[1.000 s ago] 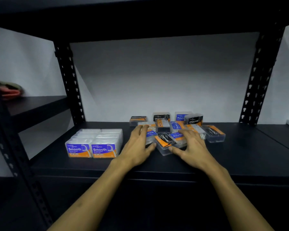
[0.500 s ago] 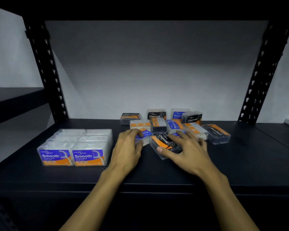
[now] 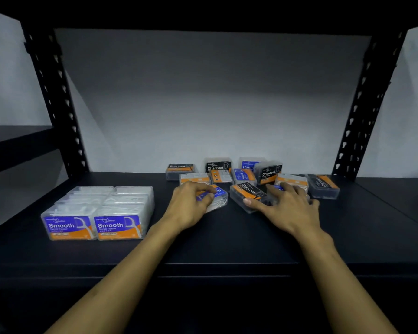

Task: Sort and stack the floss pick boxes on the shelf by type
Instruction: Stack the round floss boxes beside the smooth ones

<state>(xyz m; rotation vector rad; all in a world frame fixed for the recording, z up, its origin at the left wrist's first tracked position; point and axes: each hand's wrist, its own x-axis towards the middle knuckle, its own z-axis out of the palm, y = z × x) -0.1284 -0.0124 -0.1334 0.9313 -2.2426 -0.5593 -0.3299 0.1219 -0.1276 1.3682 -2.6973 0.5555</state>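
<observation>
Nearest the camera, the front edge of the black shelf (image 3: 227, 251) is running across the view, with both forearms reaching over it. At near left, the Smooth boxes (image 3: 99, 213) are sitting in a tidy block, two labels facing forward, apparently already sorted.

A little farther in, the left hand (image 3: 191, 206) is curling its fingers over a blue-labelled box (image 3: 217, 196), gripping it from above while the box is lying on the shelf. Just right of it, the right hand (image 3: 287, 206) is resting on a tilted Charcoal box (image 3: 250, 195), the thumb pressing its near edge and the fingers spreading over a second blue-labelled box behind; whether it is truly gripping either one is hard to tell.

Beyond the hands, the unsorted pile (image 3: 249, 174) of Charcoal and Round boxes is lying mixed, some upright against the back wall, some flat, several touching.

The step in hand seems to be picking boxes out of the jumble to start a second type group. The next move is probably calling for lifting one box clear without dragging its neighbours, then setting it on open shelf beside the Smooth block, matched with its own kind.
</observation>
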